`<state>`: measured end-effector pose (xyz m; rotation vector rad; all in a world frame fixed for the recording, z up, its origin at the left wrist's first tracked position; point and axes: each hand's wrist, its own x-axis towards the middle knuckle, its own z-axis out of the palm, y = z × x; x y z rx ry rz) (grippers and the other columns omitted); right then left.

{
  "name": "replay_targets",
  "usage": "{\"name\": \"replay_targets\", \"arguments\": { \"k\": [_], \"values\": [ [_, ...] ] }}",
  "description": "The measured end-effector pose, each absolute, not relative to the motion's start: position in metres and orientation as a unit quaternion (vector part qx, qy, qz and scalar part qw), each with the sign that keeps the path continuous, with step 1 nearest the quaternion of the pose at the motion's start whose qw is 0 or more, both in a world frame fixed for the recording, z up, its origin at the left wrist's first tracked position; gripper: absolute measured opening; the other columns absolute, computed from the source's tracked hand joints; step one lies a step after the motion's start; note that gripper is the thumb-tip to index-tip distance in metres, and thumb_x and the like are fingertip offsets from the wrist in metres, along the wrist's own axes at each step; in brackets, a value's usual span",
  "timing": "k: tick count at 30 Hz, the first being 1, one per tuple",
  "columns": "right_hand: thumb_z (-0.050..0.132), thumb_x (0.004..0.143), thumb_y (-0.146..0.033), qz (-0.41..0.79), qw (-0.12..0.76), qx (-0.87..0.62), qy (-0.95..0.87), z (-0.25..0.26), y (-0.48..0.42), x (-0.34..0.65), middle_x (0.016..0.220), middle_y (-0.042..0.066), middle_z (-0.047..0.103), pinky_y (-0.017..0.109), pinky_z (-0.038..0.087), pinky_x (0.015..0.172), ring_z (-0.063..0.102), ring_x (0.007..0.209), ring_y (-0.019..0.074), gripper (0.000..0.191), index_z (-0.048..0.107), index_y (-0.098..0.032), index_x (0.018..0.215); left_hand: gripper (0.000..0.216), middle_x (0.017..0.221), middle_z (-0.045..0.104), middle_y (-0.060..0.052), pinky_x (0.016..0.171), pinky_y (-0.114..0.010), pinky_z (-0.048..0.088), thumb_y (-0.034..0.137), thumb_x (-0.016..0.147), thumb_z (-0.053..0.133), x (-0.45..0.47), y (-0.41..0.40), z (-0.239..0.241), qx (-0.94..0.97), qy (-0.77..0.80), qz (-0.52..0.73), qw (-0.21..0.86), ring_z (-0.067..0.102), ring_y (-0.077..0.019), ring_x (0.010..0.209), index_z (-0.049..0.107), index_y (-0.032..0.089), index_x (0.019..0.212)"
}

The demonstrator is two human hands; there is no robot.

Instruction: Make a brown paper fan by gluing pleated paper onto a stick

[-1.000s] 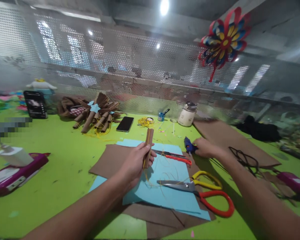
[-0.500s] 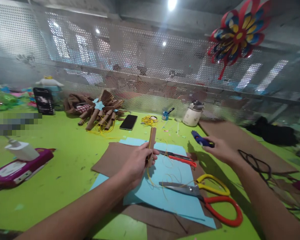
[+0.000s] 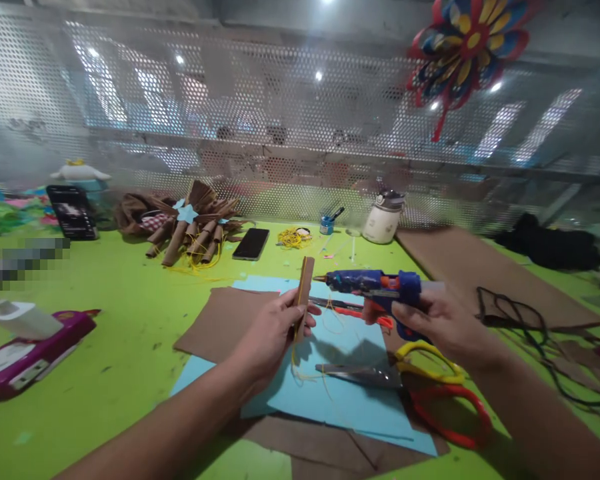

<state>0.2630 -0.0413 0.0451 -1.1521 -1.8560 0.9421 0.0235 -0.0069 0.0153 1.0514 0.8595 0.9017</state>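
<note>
My left hand [image 3: 275, 330] is closed around a narrow brown paper strip [image 3: 305, 283], held upright with yellow string [image 3: 296, 363] along it and trailing below. In my right hand [image 3: 447, 323] is a blue hot glue gun [image 3: 365, 283], its nozzle pointing left, close to the strip's upper right edge. Whether the tip touches the paper I cannot tell. Beneath the hands lie light blue paper sheets [image 3: 340, 407] and brown paper [image 3: 225, 320]. Large scissors [image 3: 380, 377] with one yellow and one red handle rest on the sheets. A red-handled tool [image 3: 347, 310] is partly hidden behind the glue gun.
At the back are a bundle of brown paper rolls [image 3: 187, 230], a phone [image 3: 251, 244], yellow string [image 3: 293, 238], a small blue jar [image 3: 327, 225] and a white bottle [image 3: 383, 220]. A purple power strip [image 3: 40, 347] sits left. A black cord [image 3: 523, 320] and cardboard [image 3: 480, 267] lie right.
My right hand has brought the glue gun left and inward, turning its nozzle toward the strip. The left hand keeps the strip in nearly the same place. The view has shifted slightly.
</note>
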Motion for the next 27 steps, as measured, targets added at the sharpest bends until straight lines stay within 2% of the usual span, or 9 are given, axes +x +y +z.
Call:
{"name": "replay_targets", "arguments": {
  "k": [5, 10, 15, 20, 27],
  "values": [
    [0.051, 0.087, -0.051, 0.343, 0.346, -0.474, -0.733, 0.043, -0.040, 0.259, 0.072, 0.005, 0.061, 0.024, 0.037, 0.048, 0.052, 0.059, 0.0140, 0.037, 0.068, -0.020, 0.078, 0.014, 0.082, 0.058, -0.003, 0.065, -0.024, 0.040, 0.021, 0.078, 0.057, 0.025, -0.008, 0.016, 0.468, 0.382, 0.401, 0.688, 0.051, -0.0115, 0.069, 0.058, 0.015, 0.090],
    [0.048, 0.089, -0.050, 0.341, 0.328, -0.472, -0.744, 0.037, -0.038, 0.260, 0.063, 0.003, 0.056, 0.023, 0.035, 0.047, 0.048, 0.055, 0.0125, 0.040, 0.067, -0.017, 0.077, 0.011, 0.081, 0.060, -0.002, 0.064, -0.025, 0.041, 0.020, 0.079, 0.057, 0.025, -0.009, 0.017, 0.456, 0.376, 0.396, 0.703, 0.053, -0.0108, 0.066, 0.058, 0.015, 0.089],
    [0.048, 0.090, -0.050, 0.388, 0.332, -0.473, -0.718, 0.032, -0.036, 0.263, 0.067, 0.003, 0.058, 0.022, 0.032, 0.044, 0.044, 0.052, 0.0103, 0.041, 0.067, -0.016, 0.078, 0.007, 0.079, 0.060, -0.003, 0.062, -0.024, 0.042, 0.017, 0.081, 0.054, 0.027, -0.013, 0.022, 0.452, 0.374, 0.392, 0.709, 0.053, -0.0099, 0.064, 0.056, 0.014, 0.087],
    [0.046, 0.090, -0.050, 0.366, 0.331, -0.474, -0.729, 0.035, -0.035, 0.265, 0.075, 0.006, 0.061, 0.024, 0.036, 0.049, 0.048, 0.059, 0.0123, 0.042, 0.066, -0.016, 0.076, 0.010, 0.082, 0.061, -0.004, 0.062, -0.023, 0.042, 0.018, 0.082, 0.053, 0.027, -0.013, 0.022, 0.456, 0.367, 0.382, 0.715, 0.053, -0.0094, 0.064, 0.056, 0.013, 0.090],
    [0.046, 0.089, -0.054, 0.377, 0.339, -0.486, -0.712, 0.033, -0.034, 0.268, 0.067, 0.003, 0.055, 0.025, 0.035, 0.049, 0.044, 0.055, 0.0122, 0.043, 0.064, -0.017, 0.077, 0.010, 0.082, 0.061, -0.004, 0.061, -0.023, 0.041, 0.019, 0.081, 0.055, 0.027, -0.015, 0.021, 0.453, 0.365, 0.384, 0.717, 0.051, -0.0093, 0.064, 0.056, 0.014, 0.090]
  ]
}}
